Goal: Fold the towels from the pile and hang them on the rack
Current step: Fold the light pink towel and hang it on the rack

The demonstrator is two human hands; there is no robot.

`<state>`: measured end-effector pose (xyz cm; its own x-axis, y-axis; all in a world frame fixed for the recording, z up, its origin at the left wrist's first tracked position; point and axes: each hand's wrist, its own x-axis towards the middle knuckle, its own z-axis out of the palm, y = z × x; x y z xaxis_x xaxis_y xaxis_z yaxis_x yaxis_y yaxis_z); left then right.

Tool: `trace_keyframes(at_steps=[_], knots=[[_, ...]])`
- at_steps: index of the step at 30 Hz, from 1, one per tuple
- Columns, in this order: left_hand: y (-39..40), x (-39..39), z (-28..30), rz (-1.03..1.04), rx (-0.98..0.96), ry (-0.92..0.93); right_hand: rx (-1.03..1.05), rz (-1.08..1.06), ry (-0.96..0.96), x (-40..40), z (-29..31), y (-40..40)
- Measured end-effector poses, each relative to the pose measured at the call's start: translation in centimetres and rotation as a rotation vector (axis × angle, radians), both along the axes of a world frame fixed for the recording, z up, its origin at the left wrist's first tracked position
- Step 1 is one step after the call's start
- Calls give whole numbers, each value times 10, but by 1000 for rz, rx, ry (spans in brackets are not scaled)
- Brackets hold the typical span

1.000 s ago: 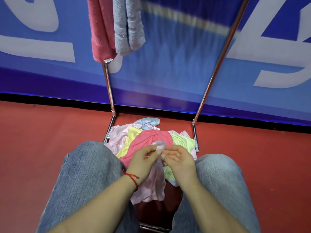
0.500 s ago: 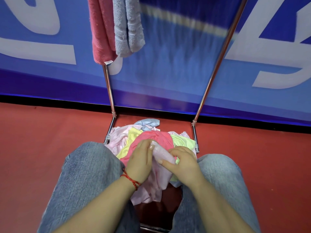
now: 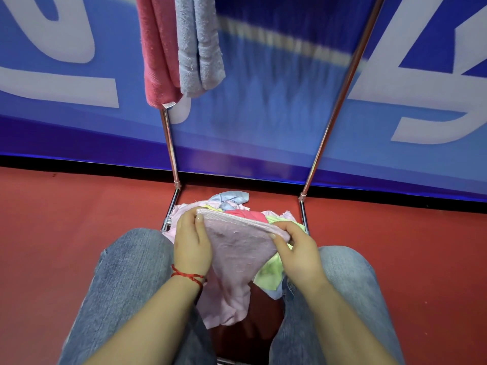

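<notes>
Over pile [image 3: 237, 206]: L hand [image 3: 192, 246] & R hand [image 3: 297, 254] pinching pink towel [image 3: 234, 254] hem corners; risk of uneven fold, lower part bunched.

It looks like a staged indoor area, not a home: a large blue banner [image 3: 263, 114] with big white lettering stands along the far edge of a red floor [image 3: 66, 219].

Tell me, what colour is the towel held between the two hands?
Pale pink towel, with a ribbed band along its top edge; the head view shows it.
</notes>
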<state>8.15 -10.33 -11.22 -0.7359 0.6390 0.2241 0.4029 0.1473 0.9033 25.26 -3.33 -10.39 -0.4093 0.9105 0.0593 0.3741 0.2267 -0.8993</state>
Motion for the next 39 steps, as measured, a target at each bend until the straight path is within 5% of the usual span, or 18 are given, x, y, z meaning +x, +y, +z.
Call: trace_keyframes(at_steps=[14, 30, 34, 39], knots=[[-7, 4, 5, -21, -1, -2, 133, 267, -326, 1, 1, -5], [0, -5, -9, 62, -313, 30, 178, 167, 35, -7, -11, -13], [1, -2, -12, 16, -330, 28, 219, 56, -65, -4, -17, -10], [1, 0, -10, 17, -324, 22, 221, 140, -420, 0, -14, -7]])
